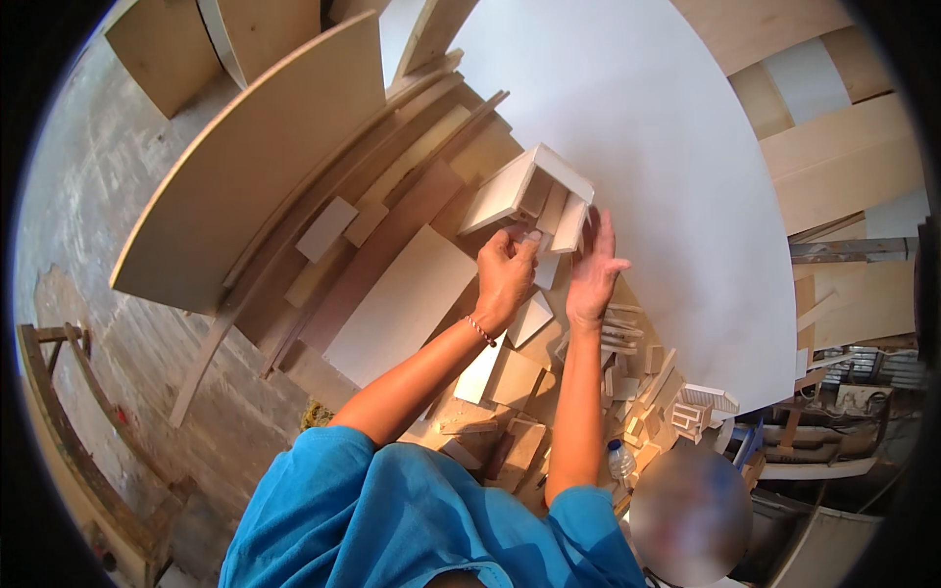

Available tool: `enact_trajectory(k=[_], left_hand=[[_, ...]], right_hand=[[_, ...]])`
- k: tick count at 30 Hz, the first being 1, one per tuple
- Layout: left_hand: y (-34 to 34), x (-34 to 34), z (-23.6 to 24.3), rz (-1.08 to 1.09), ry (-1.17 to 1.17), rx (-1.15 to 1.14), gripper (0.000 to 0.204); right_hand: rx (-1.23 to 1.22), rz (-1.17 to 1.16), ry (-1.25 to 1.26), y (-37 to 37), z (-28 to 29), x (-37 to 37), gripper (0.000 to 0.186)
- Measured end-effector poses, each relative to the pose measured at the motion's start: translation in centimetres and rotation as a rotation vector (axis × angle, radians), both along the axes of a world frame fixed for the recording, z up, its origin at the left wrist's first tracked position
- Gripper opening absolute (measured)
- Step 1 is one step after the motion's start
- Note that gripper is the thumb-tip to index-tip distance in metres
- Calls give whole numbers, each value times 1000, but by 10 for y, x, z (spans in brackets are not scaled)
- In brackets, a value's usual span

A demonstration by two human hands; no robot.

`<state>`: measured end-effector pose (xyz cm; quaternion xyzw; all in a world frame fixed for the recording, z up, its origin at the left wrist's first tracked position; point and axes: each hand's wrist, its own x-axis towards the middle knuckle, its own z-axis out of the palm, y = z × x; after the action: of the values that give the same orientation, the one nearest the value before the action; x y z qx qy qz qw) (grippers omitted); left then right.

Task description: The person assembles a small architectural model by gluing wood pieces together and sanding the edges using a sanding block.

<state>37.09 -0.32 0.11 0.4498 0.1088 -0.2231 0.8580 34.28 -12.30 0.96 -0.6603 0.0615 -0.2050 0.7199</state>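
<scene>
In the middle stands a small pale wooden box [498, 193], open toward me, with wood strips [551, 209] set inside it. My left hand [504, 279], a beaded bracelet at its wrist, is at the box's open lower edge. Its fingers are pinched together, and what they hold, if anything, is too small to make out. My right hand [593, 279] is beside the box's right side, fingers stretched out and thumb apart. Whether its fingertips touch the box I cannot tell.
Boards and long planks [407, 196] lie stacked to the left, under a large curved panel [265, 167]. A big white sheet [667, 196] rises behind and right. Many wood offcuts [515, 377] are scattered below my hands, near a clear bottle [620, 459]. Another person [691, 514] is at lower right.
</scene>
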Motion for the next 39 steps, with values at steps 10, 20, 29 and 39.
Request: enact_trajectory(k=[10, 20, 29, 39], left_hand=[[-21, 18, -3, 44, 9, 96, 27], [-29, 18, 9, 165, 33, 150, 30], [-31, 18, 10, 170, 100, 150, 29], [-22, 14, 6, 32, 115, 79, 25]], right_hand=[[-204, 74, 50, 11, 3, 27, 133], [-253, -41, 67, 6, -16, 38, 133], [145, 184, 259, -21, -83, 18, 93], [200, 370, 398, -27, -68, 17, 56]])
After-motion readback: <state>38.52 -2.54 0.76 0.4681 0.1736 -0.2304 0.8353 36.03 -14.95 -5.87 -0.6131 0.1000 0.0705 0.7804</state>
